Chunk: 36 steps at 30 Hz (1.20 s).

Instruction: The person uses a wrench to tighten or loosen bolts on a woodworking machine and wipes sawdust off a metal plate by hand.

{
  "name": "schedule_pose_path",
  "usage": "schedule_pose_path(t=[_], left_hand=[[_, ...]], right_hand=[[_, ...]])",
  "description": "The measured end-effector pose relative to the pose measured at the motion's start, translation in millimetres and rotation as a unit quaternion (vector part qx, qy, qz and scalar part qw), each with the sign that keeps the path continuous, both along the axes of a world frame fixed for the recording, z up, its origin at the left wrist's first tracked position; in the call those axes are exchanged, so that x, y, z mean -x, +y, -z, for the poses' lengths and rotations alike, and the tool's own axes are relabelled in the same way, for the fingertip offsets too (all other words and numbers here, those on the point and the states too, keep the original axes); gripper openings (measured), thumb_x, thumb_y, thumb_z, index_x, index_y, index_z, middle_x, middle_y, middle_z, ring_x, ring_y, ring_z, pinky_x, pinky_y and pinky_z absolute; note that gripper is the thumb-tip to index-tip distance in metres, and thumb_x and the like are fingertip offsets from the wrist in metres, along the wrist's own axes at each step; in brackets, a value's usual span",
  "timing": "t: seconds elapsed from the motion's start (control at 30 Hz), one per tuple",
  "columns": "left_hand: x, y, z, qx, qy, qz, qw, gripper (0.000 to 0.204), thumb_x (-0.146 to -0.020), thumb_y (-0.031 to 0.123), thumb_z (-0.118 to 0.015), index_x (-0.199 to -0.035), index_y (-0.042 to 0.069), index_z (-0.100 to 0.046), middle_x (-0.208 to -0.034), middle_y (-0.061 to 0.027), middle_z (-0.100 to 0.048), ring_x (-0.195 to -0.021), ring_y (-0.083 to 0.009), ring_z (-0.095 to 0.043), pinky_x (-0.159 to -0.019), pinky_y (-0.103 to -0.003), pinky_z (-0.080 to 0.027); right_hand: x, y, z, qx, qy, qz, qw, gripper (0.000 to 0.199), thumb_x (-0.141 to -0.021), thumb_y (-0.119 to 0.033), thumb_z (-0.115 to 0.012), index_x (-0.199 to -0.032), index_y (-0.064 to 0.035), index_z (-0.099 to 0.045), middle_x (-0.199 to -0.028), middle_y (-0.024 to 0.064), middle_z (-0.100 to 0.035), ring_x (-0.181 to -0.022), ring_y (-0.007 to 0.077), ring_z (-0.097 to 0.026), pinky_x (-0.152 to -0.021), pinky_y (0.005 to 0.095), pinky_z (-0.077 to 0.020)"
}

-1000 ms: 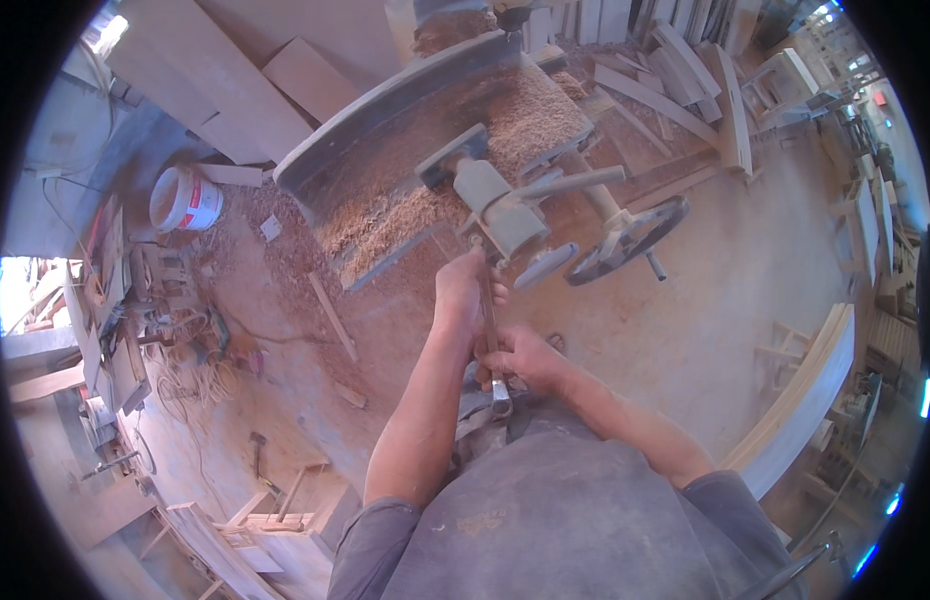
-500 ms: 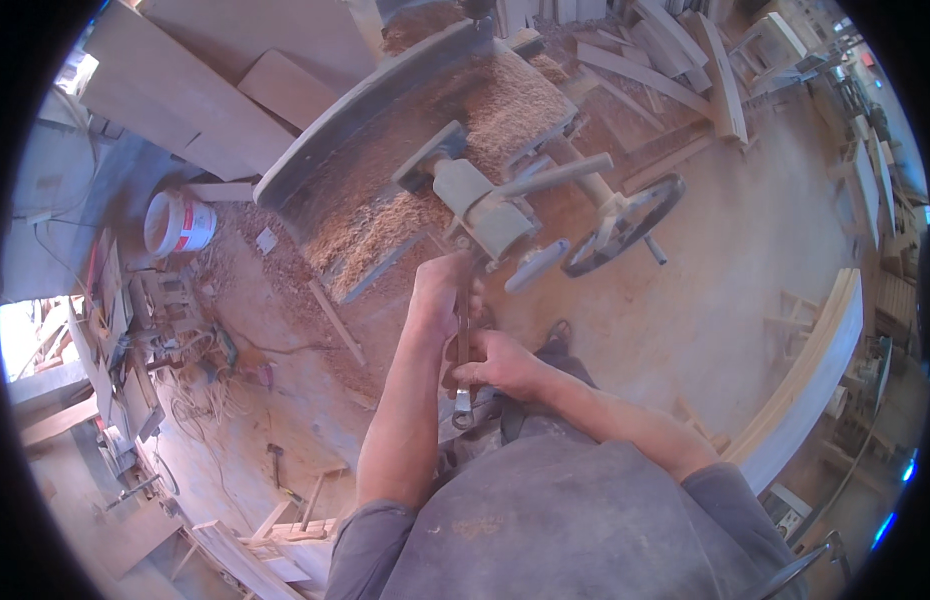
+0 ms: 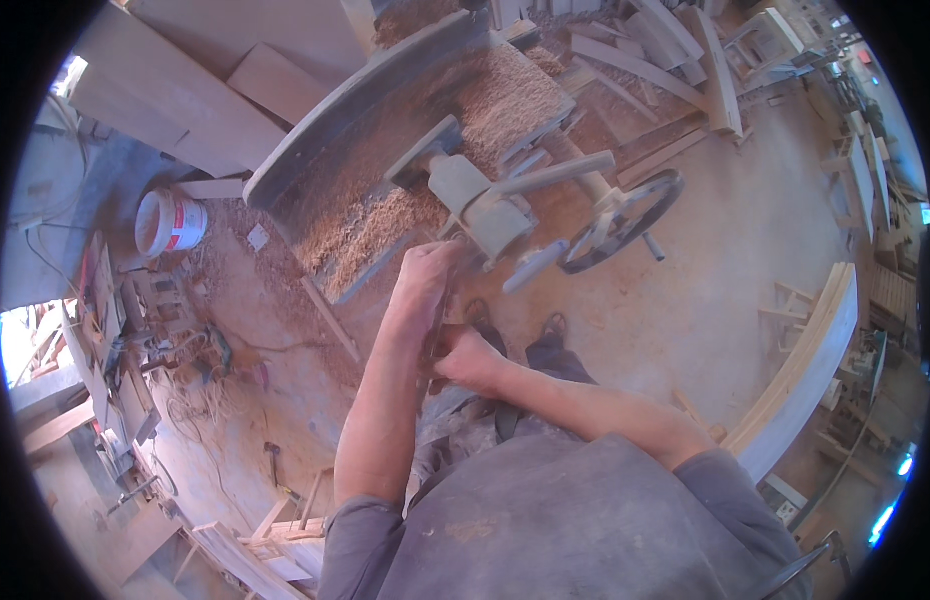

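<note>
Here | left hand [image 3: 425, 285] and right hand [image 3: 463, 355] clasped together, grip unclear | woodworking machine [image 3: 485, 205] just ahead

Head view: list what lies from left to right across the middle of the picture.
White bucket → sawdust-covered machine table → left hand → spoked handwheel → long pale wooden plank.

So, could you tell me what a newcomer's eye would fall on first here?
Probably the woodworking machine at top centre, its table heaped with wood shavings, and the spoked handwheel on its right. Just below, the left hand and right hand meet close together above the dusty floor. A white bucket stands at left.
</note>
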State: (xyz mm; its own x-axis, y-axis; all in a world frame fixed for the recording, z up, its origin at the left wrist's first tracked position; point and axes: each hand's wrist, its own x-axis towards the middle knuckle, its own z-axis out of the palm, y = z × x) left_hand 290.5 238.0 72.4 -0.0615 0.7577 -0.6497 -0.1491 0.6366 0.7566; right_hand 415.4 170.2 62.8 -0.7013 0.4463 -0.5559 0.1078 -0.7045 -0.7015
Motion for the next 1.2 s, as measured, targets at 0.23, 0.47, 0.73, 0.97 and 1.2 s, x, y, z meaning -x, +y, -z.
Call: schedule_pose_path(t=[0.23,0.47,0.73,0.97,1.2], left_hand=[[16.5,-11.1,-18.8,-0.016,-0.121,-0.164,0.979,0.03,-0.096,0.033,-0.065,-0.09,0.004,-0.068,-0.071,-0.0062,-0.066,-0.055,-0.0141,-0.058,-0.052,-0.027,-0.047],[-15.1,-21.0,32.3,-0.321,0.311,-0.07,0.892,0.025,-0.082,0.002,-0.066,-0.107,0.004,-0.07,-0.096,-0.0118,-0.071,-0.09,-0.0274,-0.066,-0.08,-0.037,-0.053],[-16.8,-8.9,34.4,-0.422,0.407,-0.034,0.81,0.032,-0.071,-0.001,-0.071,-0.102,0.005,-0.066,-0.088,-0.0116,-0.065,-0.081,-0.0302,-0.06,-0.073,-0.039,-0.051],[-22.5,-10.2,43.7,-0.447,0.434,-0.054,0.781,0.038,-0.068,-0.005,-0.075,-0.105,0.003,-0.068,-0.09,-0.0129,-0.067,-0.079,-0.0269,-0.063,-0.072,-0.034,-0.052],[-28.4,-12.2,52.2,-0.464,0.428,-0.091,0.77,0.036,-0.071,-0.004,-0.076,-0.105,0.003,-0.068,-0.095,-0.0128,-0.068,-0.082,-0.0283,-0.064,-0.075,-0.034,-0.053]], right_hand=[[-11.4,6.7,-2.0,-0.11,-0.052,-0.091,0.988,0.018,-0.085,-0.007,-0.072,-0.099,0.0004,-0.065,-0.089,0.0063,-0.069,-0.082,0.0154,-0.068,-0.069,0.0294,-0.0571],[-73.4,7.2,-53.4,-0.115,-0.069,-0.001,0.991,0.004,-0.087,0.001,-0.064,-0.09,0.0003,-0.067,-0.087,0.0064,-0.071,-0.076,0.0125,-0.066,-0.069,0.0267,-0.0542],[-122.3,2.3,-67.3,-0.085,-0.081,0.15,0.982,0.01,-0.087,0.008,-0.061,-0.094,0.0017,-0.065,-0.093,0.0137,-0.073,-0.079,0.0152,-0.068,-0.072,0.0278,-0.0571],[-128.1,2.6,-65.1,-0.079,-0.082,0.193,0.975,0.011,-0.083,0.008,-0.059,-0.092,0.0023,-0.062,-0.094,0.0174,-0.073,-0.082,0.0212,-0.069,-0.075,0.0319,-0.0573],[-129.2,12.1,-29.4,-0.033,0.02,0.384,0.923,0.012,-0.086,0.006,-0.057,-0.094,-0.0013,-0.062,-0.09,0.0141,-0.069,-0.083,0.0185,-0.064,-0.072,0.0318,-0.0533]])
